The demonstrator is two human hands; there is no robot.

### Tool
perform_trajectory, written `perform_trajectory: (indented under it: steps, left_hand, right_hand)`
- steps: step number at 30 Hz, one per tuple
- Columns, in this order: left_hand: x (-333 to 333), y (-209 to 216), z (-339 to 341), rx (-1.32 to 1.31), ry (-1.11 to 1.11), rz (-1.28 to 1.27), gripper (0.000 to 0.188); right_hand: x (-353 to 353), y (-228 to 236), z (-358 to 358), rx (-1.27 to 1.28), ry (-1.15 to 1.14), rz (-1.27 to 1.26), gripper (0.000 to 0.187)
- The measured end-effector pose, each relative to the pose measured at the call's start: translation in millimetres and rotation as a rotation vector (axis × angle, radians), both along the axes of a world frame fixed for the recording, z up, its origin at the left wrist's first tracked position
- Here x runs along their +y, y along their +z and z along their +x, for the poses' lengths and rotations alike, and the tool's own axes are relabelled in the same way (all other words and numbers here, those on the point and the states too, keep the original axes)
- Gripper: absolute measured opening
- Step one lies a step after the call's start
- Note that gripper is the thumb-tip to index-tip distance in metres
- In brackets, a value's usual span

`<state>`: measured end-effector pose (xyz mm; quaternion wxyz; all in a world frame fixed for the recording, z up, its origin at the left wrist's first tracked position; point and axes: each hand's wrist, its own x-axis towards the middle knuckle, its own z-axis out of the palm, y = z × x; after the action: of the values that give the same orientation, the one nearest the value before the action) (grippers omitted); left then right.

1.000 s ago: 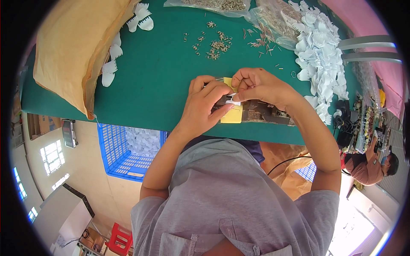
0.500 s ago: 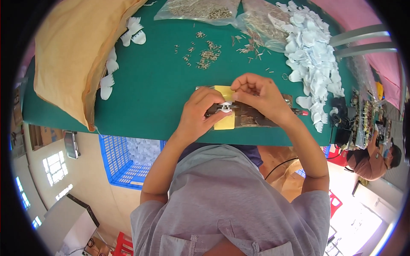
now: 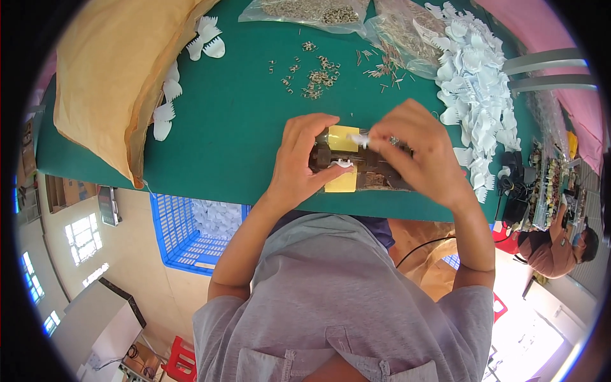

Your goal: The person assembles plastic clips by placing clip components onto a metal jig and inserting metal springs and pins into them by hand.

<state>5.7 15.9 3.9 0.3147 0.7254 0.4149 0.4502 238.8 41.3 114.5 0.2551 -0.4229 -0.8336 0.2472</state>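
On the green table, a dark taped block with yellow patches lies in front of me. One white toothed claw-clip half sits on the block, teeth facing away. My left hand curves around the block's left end; its thumb presses on this half while the fingers arch above. A second white claw-clip half, smeared by motion, is pinched in my right hand just above the block. The right fingertips are blurred.
Small metal springs and thin pins lie beyond my hands, before clear bags. White clip halves pile up at right. A brown paper sack stands left. A blue crate sits below the table edge. A person is far right.
My right hand has moved right and now holds a second white claw-clip half over the block. My left index finger has lifted off the first half; the thumb stays on it.
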Motion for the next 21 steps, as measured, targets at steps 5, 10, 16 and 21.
perform_trajectory:
  steps: [5, 10, 16, 21]
  left_hand:
    - [1, 0, 1, -0.034, -0.008, -0.008, 0.078]
    - [0, 0, 2, -0.034, 0.008, -0.039, 0.080]
    - [0, 0, 1, -0.038, -0.012, -0.053, 0.082]
    - [0, -1, 0, -0.045, -0.012, -0.058, 0.081]
  right_hand:
    - [-9, 3, -9, -0.072, 0.147, 0.092, 0.011]
    - [4, 16, -6, -0.161, 0.197, 0.241, 0.017]
    - [0, 12, -12, -0.170, 0.341, 0.197, 0.021]
    - [6, 19, -11, -0.262, 0.314, 0.294, 0.020]
